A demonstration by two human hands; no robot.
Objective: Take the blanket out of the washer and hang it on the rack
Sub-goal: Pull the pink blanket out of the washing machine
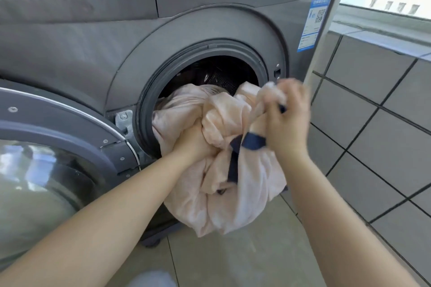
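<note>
A pale pink blanket (pixel 224 184) with dark blue trim hangs half out of the round opening of a grey front-loading washer (pixel 93 37). Part of it still lies inside the drum (pixel 221 74). My left hand (pixel 196 140) grips a bunch of the fabric just in front of the opening. My right hand (pixel 289 119) grips another bunch, raised a little higher at the right of the opening. The lower folds sag toward the floor. No rack is in view.
The washer's door (pixel 58 147) stands swung open at the left, close to my left forearm. A grey tiled wall (pixel 373 123) rises right of the washer, with a window ledge (pixel 384 28) above. Beige floor tiles (pixel 245 258) lie below.
</note>
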